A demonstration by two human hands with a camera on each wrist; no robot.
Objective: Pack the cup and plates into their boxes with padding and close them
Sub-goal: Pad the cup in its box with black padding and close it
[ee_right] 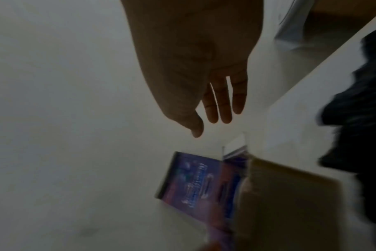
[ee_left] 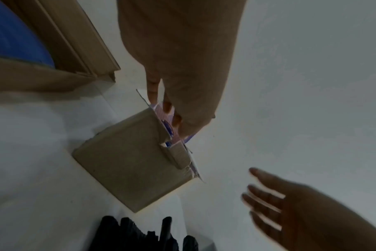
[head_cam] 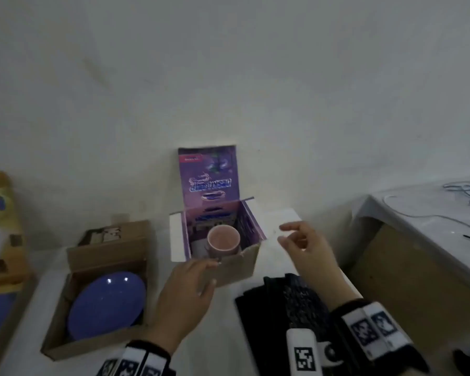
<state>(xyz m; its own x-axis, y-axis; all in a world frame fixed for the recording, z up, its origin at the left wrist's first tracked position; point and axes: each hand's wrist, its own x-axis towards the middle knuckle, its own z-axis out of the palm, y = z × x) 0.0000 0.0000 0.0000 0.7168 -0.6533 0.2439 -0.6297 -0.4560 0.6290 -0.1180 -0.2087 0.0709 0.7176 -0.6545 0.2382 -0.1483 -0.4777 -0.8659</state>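
Landmark = small cardboard box (head_cam: 236, 263), mid-table, flaps up. Nearest: black padding (head_cam: 280, 308) just in front-right of it. L hand (head_cam: 185, 291) at box's near-left corner, fingers (ee_left: 155, 88) over the rim, loosely bent; grip unclear. R hand (head_cam: 307, 248) just right of box, fingers spread, holding nothing. Pink cup (head_cam: 223, 238) upright inside. Blue plate (head_cam: 106, 305) in open carton (head_cam: 57, 340) left of box. Purple printed lid (head_cam: 209, 175) stands behind; lettering unreadable, blurred.

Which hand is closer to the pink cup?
The left hand. Its fingers reach the near edge of the small box holding the pink cup. The right hand hangs open in the air, off to the box's right side, touching nothing.
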